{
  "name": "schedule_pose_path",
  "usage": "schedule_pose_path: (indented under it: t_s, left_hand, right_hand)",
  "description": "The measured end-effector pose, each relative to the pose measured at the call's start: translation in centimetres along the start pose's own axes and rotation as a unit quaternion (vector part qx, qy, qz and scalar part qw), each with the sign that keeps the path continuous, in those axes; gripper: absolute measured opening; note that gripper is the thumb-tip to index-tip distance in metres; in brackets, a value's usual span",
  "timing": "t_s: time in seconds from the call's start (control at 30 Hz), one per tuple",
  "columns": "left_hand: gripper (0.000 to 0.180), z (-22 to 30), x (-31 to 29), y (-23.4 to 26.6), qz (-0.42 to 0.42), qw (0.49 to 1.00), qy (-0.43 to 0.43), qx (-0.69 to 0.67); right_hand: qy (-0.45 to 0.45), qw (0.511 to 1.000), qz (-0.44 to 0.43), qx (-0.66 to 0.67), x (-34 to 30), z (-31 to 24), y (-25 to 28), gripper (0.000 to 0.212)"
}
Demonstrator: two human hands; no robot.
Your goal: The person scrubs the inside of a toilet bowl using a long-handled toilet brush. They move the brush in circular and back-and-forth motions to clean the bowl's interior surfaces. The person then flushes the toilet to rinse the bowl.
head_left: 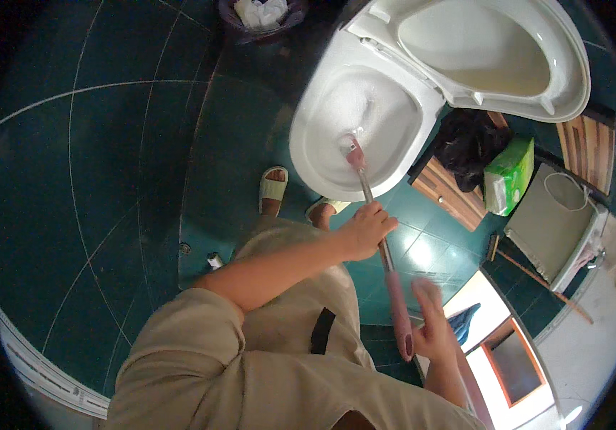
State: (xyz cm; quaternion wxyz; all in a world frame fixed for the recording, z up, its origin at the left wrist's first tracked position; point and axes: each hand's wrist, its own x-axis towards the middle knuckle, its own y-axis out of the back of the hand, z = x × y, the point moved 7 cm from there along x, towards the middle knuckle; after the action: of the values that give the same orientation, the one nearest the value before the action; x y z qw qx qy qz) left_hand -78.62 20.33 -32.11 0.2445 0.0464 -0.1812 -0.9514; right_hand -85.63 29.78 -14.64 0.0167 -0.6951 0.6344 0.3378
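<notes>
Our left hand (365, 235) grips the brush (388, 261), its head in the toilet bowl (302, 147) at twelve o'clock; at five, our right hand (434, 328) looks loosely open. We seem mid-scrub; the next stroke probably needs steady pressure.

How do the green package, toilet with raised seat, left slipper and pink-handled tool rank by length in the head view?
Toilet with raised seat
Pink-handled tool
Green package
Left slipper
Nearness may lengthen the tool.

Wide fisheye view from head height, downward onto the nearby toilet bowl (394, 107).
</notes>
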Motion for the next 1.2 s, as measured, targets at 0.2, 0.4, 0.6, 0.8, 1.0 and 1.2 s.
schedule_pose_path:
  t_s: [0.2, 0.4, 0.6, 0.8, 1.0, 1.2]
  left_hand:
    - [0.031, 1.1, 1.6, 3.6, -0.232, 0.968, 0.075, -0.058]
    - [0.044, -3.4, 3.0, 6.4, 0.127, 0.989, -0.067, 0.022]
    - [0.03, 1.3, -0.2, 4.9, 0.109, 0.983, -0.026, -0.148]
    - [0.019, -5.2, 1.4, 2.0, 0.109, 0.982, -0.095, -0.121]
    - [0.013, -3.1, -1.8, 1.9, 0.082, 0.982, -0.065, -0.16]
    - [0.016, -4.2, -1.8, 0.2, 0.139, 0.977, -0.032, -0.16]
  right_hand:
    - [0.221, 0.963, 0.101, 0.119, 7.6, -5.2, -1.1, 0.014]
    - [0.244, 0.916, 0.225, 0.227, 13.3, -3.5, -1.4, 0.006]
    - [0.31, 0.942, 0.094, 0.088, 9.4, -8.0, -3.2, 0.012]
    - [0.356, 0.932, 0.022, -0.06, 11.9, -2.7, -8.8, 0.024]
    - [0.316, 0.947, -0.009, -0.06, 9.7, -5.3, -9.4, 0.026]
    - [0.333, 0.94, -0.059, -0.039, 9.8, -2.8, -9.9, 0.02]
